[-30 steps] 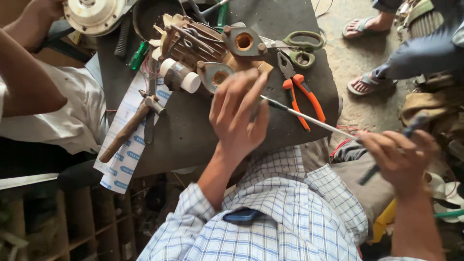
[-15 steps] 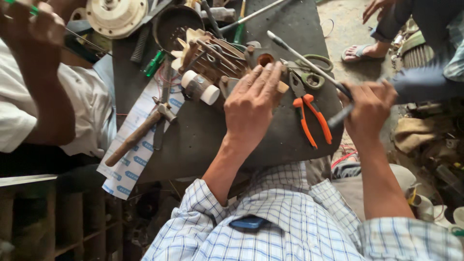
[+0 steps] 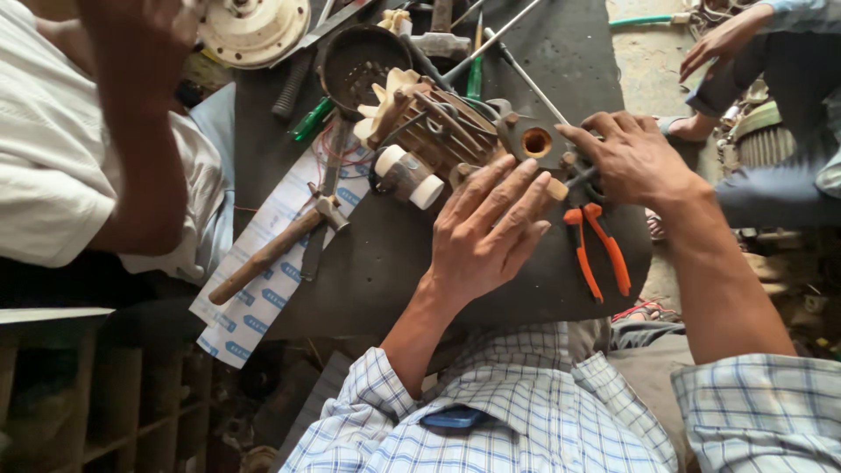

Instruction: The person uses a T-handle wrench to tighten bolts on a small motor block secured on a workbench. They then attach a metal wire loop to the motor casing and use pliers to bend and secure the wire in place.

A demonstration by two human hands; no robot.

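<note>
At the centre of the frame, the left hand lies flat on the dark surface, fingers spread and pointing toward the upper right, their tips touching a motor winding of wires and a grey metal block with a round hole. Just right of it, the right hand curls its fingers around a thin dark tool next to that block; whether the grip is tight I cannot tell.

Orange-handled pliers lie directly below the right hand, close to the surface's lower right edge, leaving little open room on that side. Between the left wrist and the lower edge the surface is bare. A wooden-handled hammer lies diagonally at centre left, on a white sheet with blue marks that hangs over the left edge. A small white-capped cylinder sits just left of the left hand's fingertips, against the winding.

Across the top of the frame crowd a dark round pan, a pale round disc, a green-handled screwdriver and a long metal rod. Another person's arm in a white sleeve fills the upper left; a second person's hand shows at the upper right.
</note>
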